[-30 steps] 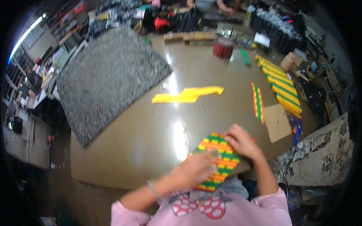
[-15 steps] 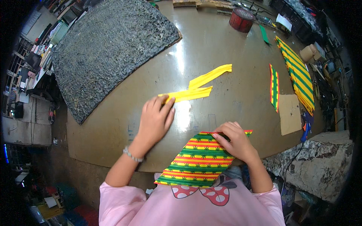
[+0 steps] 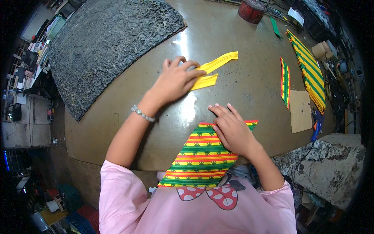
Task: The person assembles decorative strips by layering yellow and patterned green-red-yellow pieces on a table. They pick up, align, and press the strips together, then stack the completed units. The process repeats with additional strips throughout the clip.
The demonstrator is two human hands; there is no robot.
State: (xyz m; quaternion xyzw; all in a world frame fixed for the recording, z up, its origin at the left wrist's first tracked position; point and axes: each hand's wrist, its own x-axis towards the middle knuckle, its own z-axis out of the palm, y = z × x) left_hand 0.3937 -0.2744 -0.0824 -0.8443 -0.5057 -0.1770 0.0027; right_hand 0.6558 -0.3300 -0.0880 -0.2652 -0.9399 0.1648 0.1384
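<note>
Two yellow pleated strips, an upper strip (image 3: 222,60) and a lower strip (image 3: 206,82), lie at the middle of the table. My left hand (image 3: 175,80) rests over their left ends, palm down and fingers apart, covering those ends. Close to my body is a slanted piece of green, yellow and red striped fabric (image 3: 202,156) with leaf motifs; its lower part hangs over the table edge toward my shirt. On its upper right part lies my right hand (image 3: 233,130), fingers stretched out past the fabric's top edge onto the table. Part of the fabric is hidden beneath that hand.
A rough dark slab (image 3: 117,43) covers the table's far left. To the right are a narrow patterned strip (image 3: 285,82), a cardboard piece (image 3: 300,113), yellow-green striped fabric (image 3: 307,70) and a blue glue gun (image 3: 316,130). A red can (image 3: 252,11) stands at the back.
My left hand has moved up and right from the lower strip's left end to cover both strips' left ends. My right hand has let go of the fabric's edge and stretched its fingers out.
</note>
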